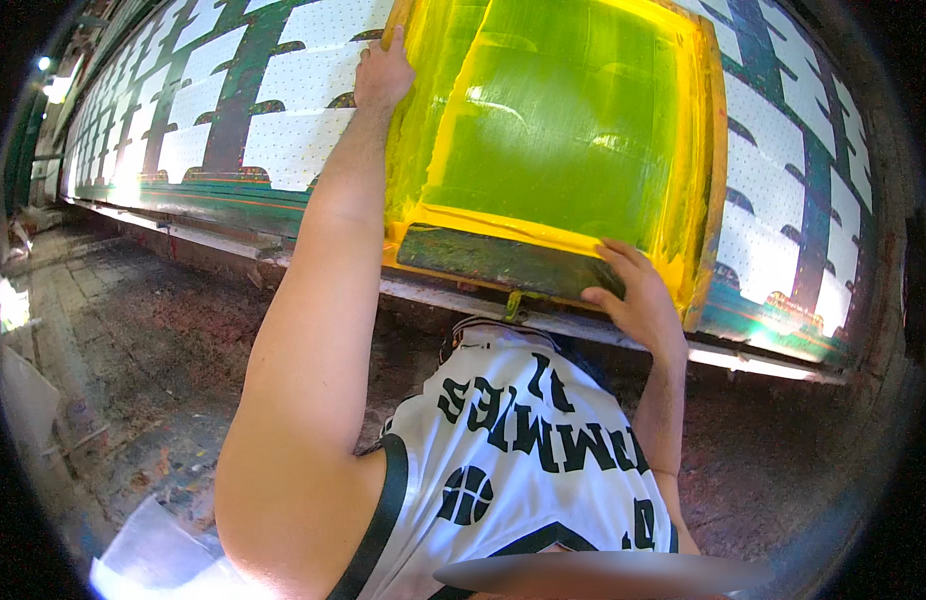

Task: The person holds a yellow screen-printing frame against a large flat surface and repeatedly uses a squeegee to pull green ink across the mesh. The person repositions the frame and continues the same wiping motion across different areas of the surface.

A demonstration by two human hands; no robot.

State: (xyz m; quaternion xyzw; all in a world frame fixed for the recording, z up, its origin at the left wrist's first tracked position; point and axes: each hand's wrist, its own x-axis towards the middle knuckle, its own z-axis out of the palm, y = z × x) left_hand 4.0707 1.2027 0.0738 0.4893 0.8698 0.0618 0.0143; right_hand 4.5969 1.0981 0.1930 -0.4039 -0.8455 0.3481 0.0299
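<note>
A screen printing frame (716, 150) lies in front of me, its edges smeared with yellow ink and its mesh (573, 130) green and glossy. My left hand (383, 75) grips the frame's far left edge, the fingers partly hidden from sight. Across the near end of the mesh rests a long, dark squeegee (503, 262), with a thick line of yellow ink along its far side. My right hand (643, 300) closes on the squeegee's right end, fingers over the top and thumb on the near side.
Under the frame runs a long printing table (238, 130) with rows of white, dotted fabric pieces (308, 85) on both sides. A pale rail (573, 325) follows its near edge. The floor (133, 330) is dark and stained, with a whitish sheet (153, 550) at lower left.
</note>
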